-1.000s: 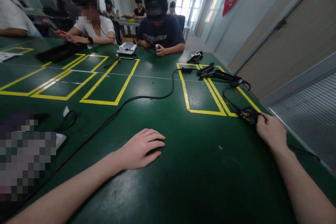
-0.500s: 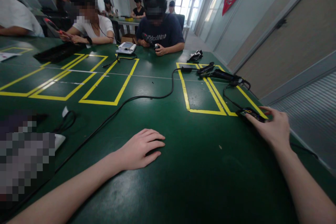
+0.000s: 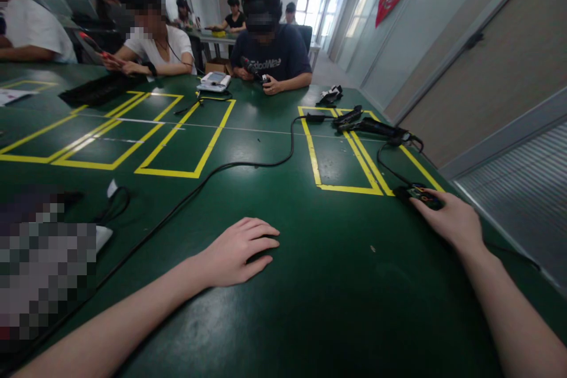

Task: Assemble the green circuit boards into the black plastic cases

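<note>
My left hand rests on the green table near the middle, its fingers slightly spread and nothing held. At the right, my right hand grips a small dark device with visible circuitry and orange parts, thumb on the near side and fingers on the far side. The device lies at the near end of a yellow tape outline. From it a thin black cord runs back to a black tool-like object lying across the tape lines.
A long black cable crosses the table diagonally, with a small black box on it. A white device stands near a person in a dark shirt. A dark tray and a blurred item lie on the left.
My right hand has moved slightly left and its fingers have closed in on the dark device. My left hand has stayed in place.
</note>
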`<state>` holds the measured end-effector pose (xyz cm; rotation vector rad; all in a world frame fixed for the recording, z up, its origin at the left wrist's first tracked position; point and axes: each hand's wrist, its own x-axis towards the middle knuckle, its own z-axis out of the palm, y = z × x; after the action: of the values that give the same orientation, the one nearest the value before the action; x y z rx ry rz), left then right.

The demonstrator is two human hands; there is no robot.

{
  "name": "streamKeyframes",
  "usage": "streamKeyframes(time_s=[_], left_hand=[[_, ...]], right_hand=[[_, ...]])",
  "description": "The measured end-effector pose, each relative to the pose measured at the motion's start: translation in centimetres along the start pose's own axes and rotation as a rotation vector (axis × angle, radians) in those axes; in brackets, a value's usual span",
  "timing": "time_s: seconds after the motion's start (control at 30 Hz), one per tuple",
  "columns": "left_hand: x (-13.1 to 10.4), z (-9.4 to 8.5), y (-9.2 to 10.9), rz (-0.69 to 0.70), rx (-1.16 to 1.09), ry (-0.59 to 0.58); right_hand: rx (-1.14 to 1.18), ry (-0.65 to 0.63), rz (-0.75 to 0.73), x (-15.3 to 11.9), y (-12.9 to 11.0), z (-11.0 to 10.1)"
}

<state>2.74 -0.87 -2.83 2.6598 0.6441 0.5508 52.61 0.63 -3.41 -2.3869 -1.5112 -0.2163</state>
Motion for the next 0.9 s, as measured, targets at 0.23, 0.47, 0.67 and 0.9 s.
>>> streamKeyframes(time_s=[0.23,0.47,0.67,0.9], left_hand=[[0.1,0.0,0.0,-0.007,-0.010,0.001],[0.2,0.1,0.4,0.037,-0.038,0.130],[0.7,0.7,1.0,0.114,-0.020,0.090],[0.9,1.3,1.4,0.089,0.009,0.019]], right_hand=[[0.319,-0.114,-0.470,-5.1,-8.8,-0.1],[0.520,-0.465,-1.153,-13.7,-16.1,-2.3],[0.548,-0.407,-1.160,-14.1,-16.0,-1.8],[0.596,-0.242,-1.252,-14.0,-16.0,-1.7]])
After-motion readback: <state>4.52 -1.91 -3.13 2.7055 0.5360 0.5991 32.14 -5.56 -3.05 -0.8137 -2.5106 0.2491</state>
